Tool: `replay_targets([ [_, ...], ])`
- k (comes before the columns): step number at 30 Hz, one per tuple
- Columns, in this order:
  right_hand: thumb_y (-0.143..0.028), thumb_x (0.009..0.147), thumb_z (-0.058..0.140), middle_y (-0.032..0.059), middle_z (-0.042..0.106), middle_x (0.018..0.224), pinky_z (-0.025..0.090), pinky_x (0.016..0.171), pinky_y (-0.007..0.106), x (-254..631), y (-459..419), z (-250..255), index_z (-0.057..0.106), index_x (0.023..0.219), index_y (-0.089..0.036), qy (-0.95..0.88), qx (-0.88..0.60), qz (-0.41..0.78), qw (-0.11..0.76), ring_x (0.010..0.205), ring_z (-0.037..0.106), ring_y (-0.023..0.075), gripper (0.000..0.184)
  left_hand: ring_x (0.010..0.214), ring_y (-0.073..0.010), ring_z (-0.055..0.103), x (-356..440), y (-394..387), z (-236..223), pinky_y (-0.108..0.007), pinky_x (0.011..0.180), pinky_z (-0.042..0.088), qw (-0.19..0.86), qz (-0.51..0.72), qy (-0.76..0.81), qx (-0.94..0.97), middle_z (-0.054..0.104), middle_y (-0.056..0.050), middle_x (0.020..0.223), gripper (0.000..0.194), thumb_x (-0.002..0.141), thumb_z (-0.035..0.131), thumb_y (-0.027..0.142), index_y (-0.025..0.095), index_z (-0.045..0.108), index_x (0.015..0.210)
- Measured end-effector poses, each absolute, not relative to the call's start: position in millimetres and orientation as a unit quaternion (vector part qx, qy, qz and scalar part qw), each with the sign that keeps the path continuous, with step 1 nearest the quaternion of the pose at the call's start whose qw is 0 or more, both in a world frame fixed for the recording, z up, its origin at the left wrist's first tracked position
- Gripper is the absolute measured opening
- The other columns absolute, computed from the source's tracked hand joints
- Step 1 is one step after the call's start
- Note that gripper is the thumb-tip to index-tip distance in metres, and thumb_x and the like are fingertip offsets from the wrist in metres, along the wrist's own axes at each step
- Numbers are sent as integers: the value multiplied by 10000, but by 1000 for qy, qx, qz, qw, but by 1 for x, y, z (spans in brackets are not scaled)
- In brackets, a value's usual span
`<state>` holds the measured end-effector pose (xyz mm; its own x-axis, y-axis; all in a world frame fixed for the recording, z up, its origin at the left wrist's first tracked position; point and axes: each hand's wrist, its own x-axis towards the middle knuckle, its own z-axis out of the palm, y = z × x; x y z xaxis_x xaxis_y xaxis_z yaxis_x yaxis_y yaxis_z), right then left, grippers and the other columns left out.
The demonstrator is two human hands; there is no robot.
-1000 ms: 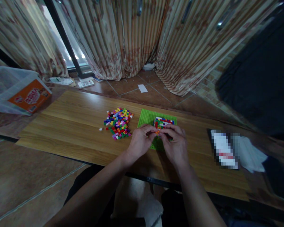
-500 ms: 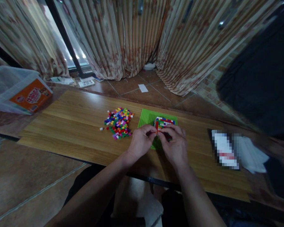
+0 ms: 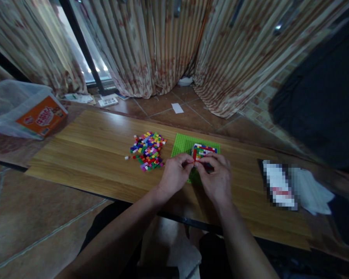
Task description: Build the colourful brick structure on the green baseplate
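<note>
A block of many-coloured toy bricks (image 3: 205, 149) stands on a green studded baseplate (image 3: 180, 143). At its near left corner my left hand (image 3: 176, 174) and my right hand (image 3: 216, 176) meet, fingertips almost touching. Both are closed in a pinch on a small orange-red brick (image 3: 194, 163), mostly covered by the fingers. My right hand hides the near side of the brick block. Left of the baseplate lies a heap of loose bricks (image 3: 149, 151) in mixed colours, with a white brick (image 3: 126, 157) apart from it.
The wooden table (image 3: 99, 155) runs across the view. A clear plastic bin (image 3: 23, 100) with an orange label stands at the far left. A blurred-out packet (image 3: 279, 186) and white paper (image 3: 312, 190) lie at the right. Curtains (image 3: 128, 50) hang behind.
The whole view has shifted slightly, with things appearing a little further right. Both hands keep their pinch at the same corner of the brick block.
</note>
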<state>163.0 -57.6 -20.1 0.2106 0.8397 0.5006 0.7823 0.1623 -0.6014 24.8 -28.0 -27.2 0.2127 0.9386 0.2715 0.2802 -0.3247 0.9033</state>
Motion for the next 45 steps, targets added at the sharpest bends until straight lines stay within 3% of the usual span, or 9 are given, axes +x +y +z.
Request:
replay_targets([
  [16,-298,819,686,64,654,1014,455,896,425,164,-58,-21,714,796,-225,-629,-645,34,433,977,568,243,81,694,-115,599,27,-29,-29,-222,662,458,379,446,449,675,636,7,724,137,813,571,47,163,610,752],
  [27,-312,832,670,70,654,1025,453,898,429,164,-59,-20,716,815,-227,-633,-646,35,425,989,570,244,99,799,-151,652,26,-30,-26,-273,763,525,332,406,459,717,673,-25,852,116,822,592,77,182,604,871],
  [45,-351,862,651,73,655,1013,453,891,422,164,-57,-25,712,819,-223,-634,-644,16,427,1007,569,248,148,837,-163,653,26,-31,-24,-276,788,504,326,396,458,726,684,-36,876,102,867,567,90,180,609,894],
])
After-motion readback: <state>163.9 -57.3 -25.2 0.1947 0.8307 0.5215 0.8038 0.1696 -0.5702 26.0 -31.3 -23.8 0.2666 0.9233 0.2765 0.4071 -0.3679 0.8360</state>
